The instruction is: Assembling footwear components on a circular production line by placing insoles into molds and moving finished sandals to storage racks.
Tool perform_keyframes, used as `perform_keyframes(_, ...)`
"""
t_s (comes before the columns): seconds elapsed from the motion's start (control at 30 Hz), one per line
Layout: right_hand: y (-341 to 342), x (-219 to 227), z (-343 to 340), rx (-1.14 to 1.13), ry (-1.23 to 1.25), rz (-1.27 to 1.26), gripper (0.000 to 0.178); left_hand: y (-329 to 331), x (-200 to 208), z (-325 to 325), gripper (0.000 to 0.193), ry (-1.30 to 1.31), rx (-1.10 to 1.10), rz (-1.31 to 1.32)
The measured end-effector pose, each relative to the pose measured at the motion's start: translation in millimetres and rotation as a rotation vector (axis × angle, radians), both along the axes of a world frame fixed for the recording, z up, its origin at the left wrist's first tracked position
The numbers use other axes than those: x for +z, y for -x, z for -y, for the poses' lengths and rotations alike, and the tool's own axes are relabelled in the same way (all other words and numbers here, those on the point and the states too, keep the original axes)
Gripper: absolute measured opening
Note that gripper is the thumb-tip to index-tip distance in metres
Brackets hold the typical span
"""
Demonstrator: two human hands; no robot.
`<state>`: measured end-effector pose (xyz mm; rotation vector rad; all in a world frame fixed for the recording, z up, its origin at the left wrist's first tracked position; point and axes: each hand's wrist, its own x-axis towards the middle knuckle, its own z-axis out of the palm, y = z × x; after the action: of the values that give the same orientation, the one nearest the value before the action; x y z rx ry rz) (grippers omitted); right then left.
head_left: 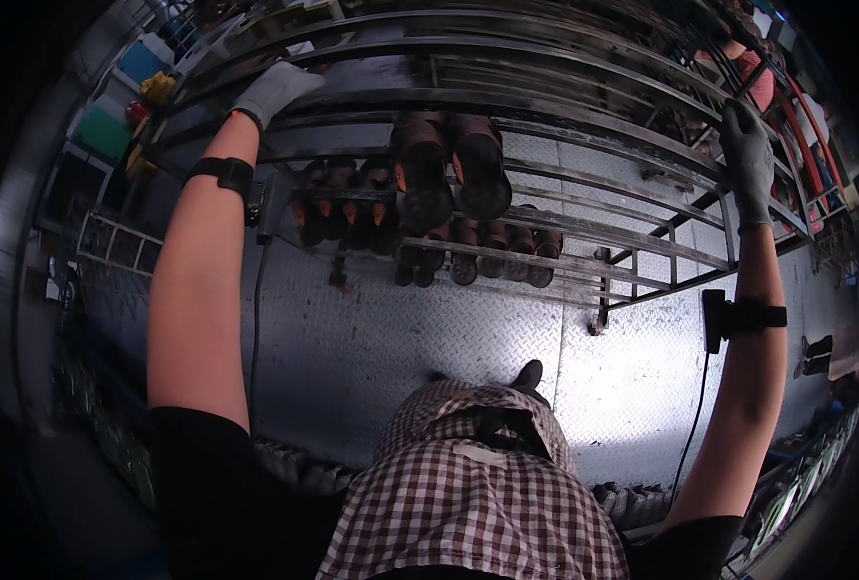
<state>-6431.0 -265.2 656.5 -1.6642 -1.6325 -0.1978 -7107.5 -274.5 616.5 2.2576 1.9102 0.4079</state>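
A tall metal rack (632, 150) with rows of dark bars stands in front of me, and both my arms reach out to it. My left hand (277, 93), in a grey glove, is closed on a bar near the rack's left end. On the right, my right hand (748, 159), gloved too, has its fingers wrapped around the rack's right end. Between them a pair of dark shoes (481, 166) with orange patches sits on an upper tier. Several more dark shoes (357, 217) stand on the lower tiers, partly hidden by bars.
Under the rack lies a metal tread-plate floor (449, 333). A person in a pinkish-red top (756, 79) is beyond the rack at the upper right, near red rails (808, 126). A green bin (106, 132) and a blue box (143, 62) stand at the far left.
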Motion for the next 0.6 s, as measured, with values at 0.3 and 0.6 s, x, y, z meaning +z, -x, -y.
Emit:
perform_keyframes(0.3, -10.7, -5.7, 1.8, -0.124, -0.028, 0.061, 0.055, 2.0, -5.6, -15.5, 0.048, 0.036, 0.388, 0.205)
perform_keyframes(0.6, -50.1, -13.6, -39.3, 0.399, 0.381, -0.137, 0.061, -4.3, -16.9, 19.7, 0.058, -0.128, 0.445, 0.284)
